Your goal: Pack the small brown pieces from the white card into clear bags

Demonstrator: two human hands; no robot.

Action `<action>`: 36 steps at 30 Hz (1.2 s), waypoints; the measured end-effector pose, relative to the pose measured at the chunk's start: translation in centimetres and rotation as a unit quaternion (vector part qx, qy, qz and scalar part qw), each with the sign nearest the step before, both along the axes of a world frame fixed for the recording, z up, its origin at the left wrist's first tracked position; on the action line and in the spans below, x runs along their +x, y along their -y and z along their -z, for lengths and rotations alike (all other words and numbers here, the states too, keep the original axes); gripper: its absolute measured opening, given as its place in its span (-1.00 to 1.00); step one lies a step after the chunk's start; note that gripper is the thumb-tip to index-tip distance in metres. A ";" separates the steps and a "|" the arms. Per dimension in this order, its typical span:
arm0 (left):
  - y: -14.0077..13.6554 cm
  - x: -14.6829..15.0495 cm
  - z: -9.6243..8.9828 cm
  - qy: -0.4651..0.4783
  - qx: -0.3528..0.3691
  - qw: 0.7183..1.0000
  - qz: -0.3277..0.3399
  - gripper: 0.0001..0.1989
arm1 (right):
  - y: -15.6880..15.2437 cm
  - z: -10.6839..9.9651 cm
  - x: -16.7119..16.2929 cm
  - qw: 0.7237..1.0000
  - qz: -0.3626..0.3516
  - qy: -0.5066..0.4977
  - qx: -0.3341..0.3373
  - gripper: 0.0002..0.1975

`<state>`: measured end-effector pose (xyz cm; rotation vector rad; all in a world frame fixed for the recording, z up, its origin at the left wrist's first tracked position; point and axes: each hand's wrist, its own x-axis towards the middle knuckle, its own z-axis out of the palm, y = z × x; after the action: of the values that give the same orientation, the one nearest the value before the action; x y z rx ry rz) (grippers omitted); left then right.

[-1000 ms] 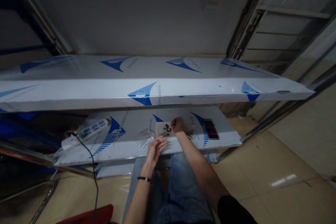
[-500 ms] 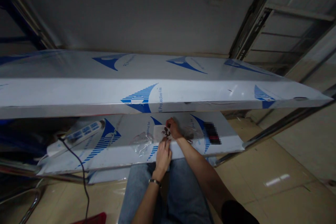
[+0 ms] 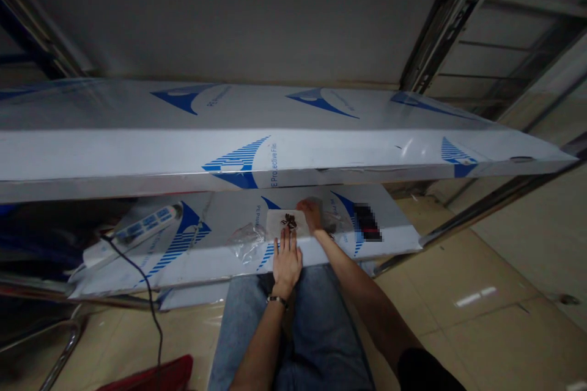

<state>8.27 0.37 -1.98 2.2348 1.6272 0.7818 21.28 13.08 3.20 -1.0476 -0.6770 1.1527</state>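
A small white sheet (image 3: pixel 275 220) lies on the lower shelf, with a cluster of dark brown marks or small pieces (image 3: pixel 288 220) in its middle; at this size I cannot tell which. My left hand (image 3: pixel 287 261) rests palm down at the sheet's near edge, fingers stretched out, the fingertips close to the dark cluster. My right hand (image 3: pixel 312 216) is at the sheet's right edge, its fingers loosely extended and nothing visible in them. Beside it, to the right, lies a clear plastic bag (image 3: pixel 337 223) with something dark in it. Left of the sheet is a crumpled clear plastic bag (image 3: pixel 249 243).
A film-covered upper shelf (image 3: pixel 348 149) overhangs the film-covered lower shelf (image 3: pixel 220 259). A white power strip (image 3: pixel 149 223) with a dark cable (image 3: pixel 145 278) lies at the left. A blurred-out dark object (image 3: pixel 367 222) is at the right. Something red (image 3: pixel 156 376) sits on the floor.
My right hand has moved right, off the dark cluster to the sheet's edge, and its fingers have loosened. My left hand's fingers have straightened out flat. The view has tilted slightly.
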 end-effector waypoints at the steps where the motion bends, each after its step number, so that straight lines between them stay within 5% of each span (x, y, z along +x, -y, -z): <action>1: 0.0 0.0 0.0 -0.001 -0.001 1.000 0.001 -0.37 | 0.6 0.0 1.2 0.999 0.008 0.038 0.007 -0.71; 8: 0.2 -0.1 -0.2 0.003 0.019 1.000 0.022 -0.35 | 6.7 2.3 7.1 0.946 0.077 0.308 0.072 -0.75; 10: 0.2 -0.4 -0.2 0.005 0.030 0.999 0.035 -0.33 | 7.8 2.7 7.5 0.896 0.070 0.439 0.010 -0.85; 14: 0.2 -1.3 0.0 0.065 0.047 0.996 0.038 -0.34 | 8.5 2.6 7.5 0.738 0.026 0.668 -0.094 -0.91; 17: 0.3 -2.0 0.5 0.154 0.032 0.987 0.041 -0.37 | 8.5 2.5 7.2 0.694 0.044 0.714 -0.082 -0.83; 25: 2.7 -1.8 -0.9 0.334 0.024 0.942 -0.010 -0.43 | 8.4 3.4 6.2 0.723 0.054 0.684 -0.076 -0.84; 29: 4.2 -2.1 -3.6 0.353 0.083 0.930 -0.055 -0.47 | 7.7 3.1 6.4 0.770 0.073 0.633 -0.036 -0.86; 36: 5.4 -2.2 -7.7 0.384 0.117 0.906 -0.137 -0.59 | 6.7 0.4 3.9 0.846 0.211 0.486 0.052 -0.80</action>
<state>6.06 -5.04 5.68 1.4829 1.4777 1.7363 25.19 6.36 2.81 -1.5849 -1.1928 0.1210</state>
